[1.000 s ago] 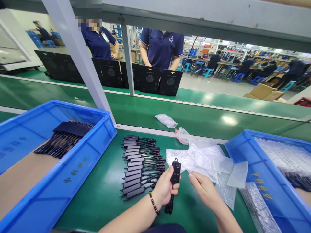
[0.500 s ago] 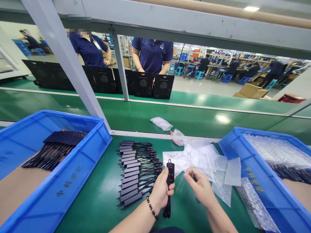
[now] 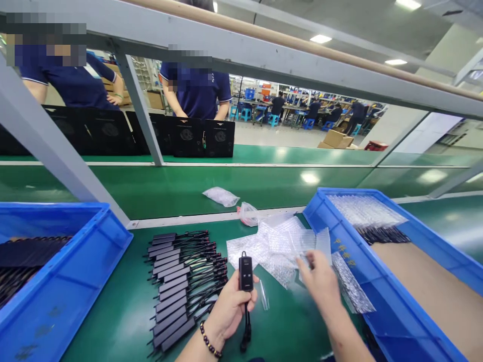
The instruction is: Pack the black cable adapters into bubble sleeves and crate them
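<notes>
I have the green bench [image 3: 101,306] running across my whole view, with the right blue bin [image 3: 372,279] angled at one side; bubble-wrapped packets [image 3: 366,211] lie at its far end, which I count as finished work, and brown cardboard [image 3: 426,291] covers the floor nearer me. The left blue bin [image 3: 86,261] holds more dark pieces [image 3: 33,251], only partly in view. Between the bins, a row of unwrapped cabled units [image 3: 172,287] lies on the bench, so by my reading a good deal is left. Beside the row are loose bubble pouches [image 3: 277,246], lying flat. My right hand [image 3: 320,276] is at their near right edge, fingers curled; I can't tell whether they pinch one. My left hand [image 3: 232,304] has its fingers closed round a black unit [image 3: 246,274], held upright above the bench, unwrapped, cable dangling. Smallest, a clear strip [image 3: 264,295] lies just right of it.
</notes>
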The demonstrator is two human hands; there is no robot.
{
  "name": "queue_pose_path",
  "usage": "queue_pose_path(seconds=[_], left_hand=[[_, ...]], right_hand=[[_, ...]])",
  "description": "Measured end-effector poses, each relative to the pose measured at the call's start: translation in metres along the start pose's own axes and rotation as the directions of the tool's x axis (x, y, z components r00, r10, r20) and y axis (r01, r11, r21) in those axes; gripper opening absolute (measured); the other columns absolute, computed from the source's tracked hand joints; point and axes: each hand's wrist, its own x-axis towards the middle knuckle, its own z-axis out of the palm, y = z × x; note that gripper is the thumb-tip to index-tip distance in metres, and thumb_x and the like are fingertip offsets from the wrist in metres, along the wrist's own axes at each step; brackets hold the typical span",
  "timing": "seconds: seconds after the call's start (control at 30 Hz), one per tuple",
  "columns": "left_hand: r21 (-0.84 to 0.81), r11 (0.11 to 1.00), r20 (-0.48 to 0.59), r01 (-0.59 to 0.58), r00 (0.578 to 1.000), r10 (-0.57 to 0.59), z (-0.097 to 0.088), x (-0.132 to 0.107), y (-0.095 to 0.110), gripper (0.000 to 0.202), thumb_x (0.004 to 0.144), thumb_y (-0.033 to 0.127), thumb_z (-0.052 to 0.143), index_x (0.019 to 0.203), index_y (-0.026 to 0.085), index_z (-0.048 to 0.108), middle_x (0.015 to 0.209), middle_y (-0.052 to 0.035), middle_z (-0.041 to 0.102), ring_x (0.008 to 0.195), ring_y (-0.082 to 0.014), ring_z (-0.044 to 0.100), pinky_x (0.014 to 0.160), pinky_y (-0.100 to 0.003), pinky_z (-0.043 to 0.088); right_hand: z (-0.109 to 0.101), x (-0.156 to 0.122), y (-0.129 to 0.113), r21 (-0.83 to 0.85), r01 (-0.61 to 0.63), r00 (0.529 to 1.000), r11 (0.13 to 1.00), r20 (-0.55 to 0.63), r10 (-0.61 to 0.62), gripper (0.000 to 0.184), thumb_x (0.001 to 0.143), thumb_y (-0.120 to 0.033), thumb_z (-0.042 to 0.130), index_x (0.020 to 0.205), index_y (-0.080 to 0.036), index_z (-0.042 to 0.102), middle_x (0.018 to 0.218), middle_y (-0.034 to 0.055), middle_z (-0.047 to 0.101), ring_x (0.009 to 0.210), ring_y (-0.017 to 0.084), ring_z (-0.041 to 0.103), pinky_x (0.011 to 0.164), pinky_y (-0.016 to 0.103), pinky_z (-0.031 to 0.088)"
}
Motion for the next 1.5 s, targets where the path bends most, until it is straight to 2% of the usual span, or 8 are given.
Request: queue_pose_path(seconds=[0.3,0.57,0.67,0.93,1.1,1.23,1.37,1.5], left_hand=[[0.044,0.997,0.114,0.067,0.991,-0.071,0.003,0.002,-0.010,0.023,0.069,0.020,0.061,0.090,0.013,0.053,0.086,-0.0112,0.063,0.048,-0.0085,0.055,0.036,-0.015,0.037],[-0.019,0.998,0.171,0.061,0.984,-0.057,0.005,0.000,-0.013,0.034,0.062,0.016,0.065,0.095,0.014,0.059,0.087,-0.0087,0.059,0.072,-0.0201,0.064,0.035,-0.016,0.043],[-0.051,0.997,0.190,0.050,0.981,-0.039,0.004,-0.001,-0.015,0.028,0.062,0.016,0.064,0.089,0.012,0.060,0.074,-0.0067,0.059,0.063,-0.0177,0.063,0.031,-0.015,0.040],[-0.035,0.985,0.384,0.168,0.912,-0.142,-0.005,0.000,-0.017,0.029,0.066,0.015,0.057,0.094,0.007,0.057,0.052,-0.0057,0.061,0.028,-0.0072,0.045,0.024,-0.013,0.026],[-0.085,0.995,0.227,0.058,0.973,-0.038,0.001,0.001,-0.013,0.019,0.065,0.012,0.060,0.084,0.010,0.057,0.073,-0.0054,0.062,0.044,-0.0089,0.056,0.029,-0.014,0.039],[-0.067,0.994,0.298,0.089,0.952,-0.065,-0.001,0.001,-0.017,0.012,0.067,0.011,0.059,0.078,0.011,0.054,0.071,-0.0061,0.064,0.038,-0.0073,0.053,0.027,-0.013,0.038],[-0.028,0.982,0.439,0.186,0.885,-0.155,-0.006,0.002,-0.027,0.019,0.068,0.011,0.058,0.087,0.010,0.055,0.065,-0.0080,0.066,0.035,-0.0087,0.054,0.028,-0.013,0.040],[-0.032,0.986,0.434,0.162,0.891,-0.132,-0.008,0.004,-0.029,0.044,0.073,0.016,0.057,0.116,0.012,0.046,0.064,-0.0084,0.068,0.035,-0.0094,0.055,0.029,-0.014,0.041]], right_hand=[[-0.020,0.058,0.077,-0.237,-0.147,0.939,0.960,0.272,0.211,0.020,0.067,-0.020,0.048,0.075,-0.019,0.066,0.066,0.0081,0.066,0.057,0.021,0.059,0.051,0.028,0.040],[-0.047,0.016,0.005,0.273,0.023,0.993,0.962,0.109,-0.054,0.032,0.080,-0.033,0.041,0.093,-0.017,0.066,0.095,0.0105,0.067,0.086,0.022,0.062,0.076,0.034,0.049],[-0.048,-0.008,-0.027,0.439,0.208,0.909,0.874,0.245,-0.339,0.031,0.082,-0.023,0.039,0.100,-0.019,0.064,0.097,0.0092,0.066,0.091,0.020,0.060,0.079,0.033,0.049],[-0.032,0.007,-0.008,0.228,0.422,0.884,0.877,0.111,-0.454,0.028,0.079,-0.017,0.041,0.089,-0.021,0.067,0.101,0.0108,0.056,0.066,0.012,0.054,0.056,0.025,0.047],[-0.023,0.014,0.000,0.512,0.000,0.996,0.859,0.072,-0.043,0.018,0.079,-0.032,0.049,0.073,-0.017,0.059,0.062,0.0008,0.054,0.054,0.011,0.049,0.050,0.022,0.043],[-0.007,0.012,-0.012,0.803,-0.428,0.884,0.415,0.278,0.375,0.031,0.069,-0.046,0.061,0.067,-0.017,0.051,0.044,-0.0086,0.037,0.035,0.004,0.029,0.031,0.016,0.024],[0.004,0.007,-0.036,0.868,-0.484,0.831,0.111,0.416,0.369,0.038,0.060,-0.047,0.070,0.060,-0.017,0.046,0.047,-0.0085,0.038,0.038,0.003,0.031,0.030,0.013,0.024],[0.008,-0.007,-0.051,0.850,-0.514,0.843,0.114,0.477,0.248,0.038,0.065,-0.050,0.065,0.061,-0.018,0.046,0.052,-0.0073,0.038,0.041,0.004,0.032,0.030,0.013,0.027]])
